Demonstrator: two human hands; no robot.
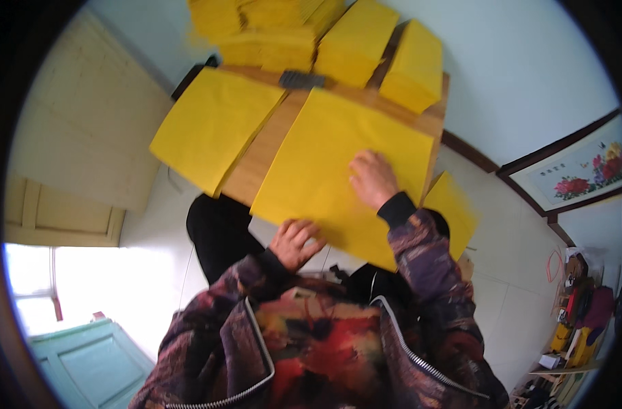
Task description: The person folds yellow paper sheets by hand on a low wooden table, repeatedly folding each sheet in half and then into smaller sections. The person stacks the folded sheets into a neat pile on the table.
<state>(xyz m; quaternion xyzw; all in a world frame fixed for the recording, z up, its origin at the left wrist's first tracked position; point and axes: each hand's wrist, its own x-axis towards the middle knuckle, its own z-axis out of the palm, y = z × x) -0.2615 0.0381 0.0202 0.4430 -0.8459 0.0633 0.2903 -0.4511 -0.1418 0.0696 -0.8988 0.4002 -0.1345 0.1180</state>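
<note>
A large yellow paper sheet (331, 146) lies slanted across the wooden table in front of me, its near edge reaching over my lap. My left hand (296, 243) is at that near edge, fingers curled over the paper; its thumb is hidden. Farther in, on the right part of the sheet, my right hand (374, 179) rests with its fingers bent and pressed down on the surface. Nothing shows inside the right hand. To the left of the sheet lies a flat pile of yellow paper (215, 123).
Tall yellow stacks (357, 44) stand along the table's far side, with a dark grey block (302, 80) before them. Bare wooden tabletop (266, 148) shows between the papers. More yellow paper (454, 211) is low at the right. A framed flower picture (577, 167) leans by the wall.
</note>
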